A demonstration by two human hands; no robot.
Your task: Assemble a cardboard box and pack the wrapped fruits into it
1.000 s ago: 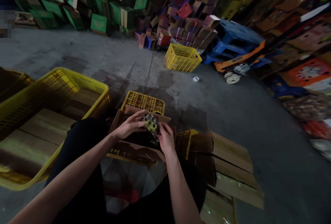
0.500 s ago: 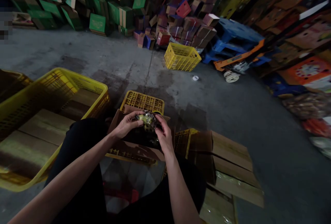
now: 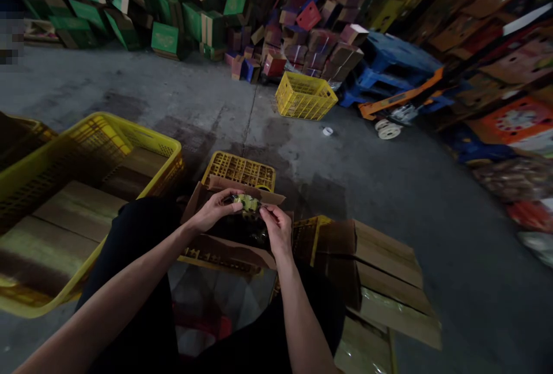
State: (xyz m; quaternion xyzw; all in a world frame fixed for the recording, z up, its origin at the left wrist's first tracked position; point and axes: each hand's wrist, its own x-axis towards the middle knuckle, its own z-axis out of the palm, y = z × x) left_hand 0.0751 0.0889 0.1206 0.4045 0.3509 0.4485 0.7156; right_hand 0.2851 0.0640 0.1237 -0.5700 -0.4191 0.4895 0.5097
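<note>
- I hold a small wrapped packet (image 3: 247, 203) between my two hands, just above the opening of a cardboard box (image 3: 235, 248).
- It looks yellow-green with a few darker marks, lies wider than it is tall, and has a dull shine from its clear film.
- My left hand (image 3: 215, 211) has its left end pinched, the thumb along the near side and the fingers over the far side.
- My right hand (image 3: 277, 227) has thumb and fingertips drawn together on its right edge, where the film seems to gather.
- My fingertips cover both ends, and the light is too dim for me to tell what is inside the film.
- The inside of the box is mostly dark; only some glossy wrapping (image 3: 260, 237) glints near my right hand.
- The box hides much of the yellow crate (image 3: 242, 170) around it, and the large yellow crate (image 3: 180, 154) to my left is cut off by the picture's edge.
- Half a second ago crinkled film bulged brightly between my hands and my right fingers spread over it; now the packet lies flatter, with more green showing.
</note>
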